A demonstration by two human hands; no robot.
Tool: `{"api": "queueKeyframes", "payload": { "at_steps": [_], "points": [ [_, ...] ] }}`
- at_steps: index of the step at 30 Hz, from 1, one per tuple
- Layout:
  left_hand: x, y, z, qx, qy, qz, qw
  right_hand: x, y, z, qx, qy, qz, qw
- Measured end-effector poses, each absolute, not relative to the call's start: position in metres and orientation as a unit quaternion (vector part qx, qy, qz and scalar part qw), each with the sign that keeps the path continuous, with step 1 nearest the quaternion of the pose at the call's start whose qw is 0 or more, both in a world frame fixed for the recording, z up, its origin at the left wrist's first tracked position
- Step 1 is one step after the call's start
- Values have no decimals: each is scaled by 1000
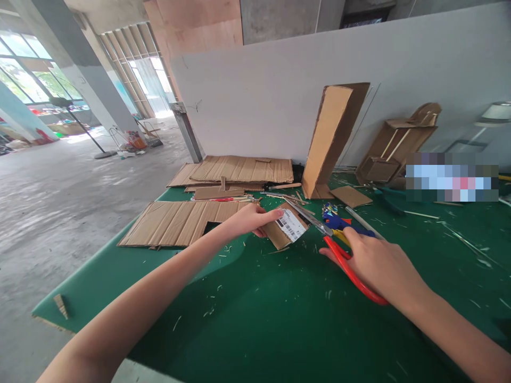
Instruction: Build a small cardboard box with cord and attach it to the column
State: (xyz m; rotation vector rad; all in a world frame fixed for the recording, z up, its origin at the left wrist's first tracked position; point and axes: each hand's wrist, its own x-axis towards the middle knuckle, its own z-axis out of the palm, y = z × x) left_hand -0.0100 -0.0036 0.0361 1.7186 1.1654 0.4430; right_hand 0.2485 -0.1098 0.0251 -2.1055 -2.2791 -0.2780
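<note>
My left hand (259,219) pinches a small piece of brown cardboard (275,234) that bears a white printed label (293,226). In my right hand (369,258) is a pair of scissors (339,250) with red handles, its fingers wrapped round them. The long metal blades point up and left, over the upper edge of the labelled piece. Whether they touch the cardboard, I cannot tell. Just beyond my right hand lies a blue glue gun-like tool (339,219) with a yellow part, partly hidden behind the hand.
Flat cardboard sheets (167,223) lie at the left of the green table (239,319), with more stacked sheets (243,169) behind. A tall folded cardboard piece (327,138) stands near the white wall. At the right back leans a cardboard construction (395,141). Scraps litter the surface.
</note>
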Motion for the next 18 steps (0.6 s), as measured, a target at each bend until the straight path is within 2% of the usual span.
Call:
{"api": "queueKeyframes", "payload": {
  "at_steps": [7,13,18],
  "points": [
    [-13,0,40,703,481,186,491,246,-110,25,-671,-734,-104,-3],
    [-16,5,36,714,462,161,500,247,-110,27,-680,-719,-118,83],
    [-23,7,42,747,380,160,521,256,-107,27,-710,-691,-34,130]
  ]
}}
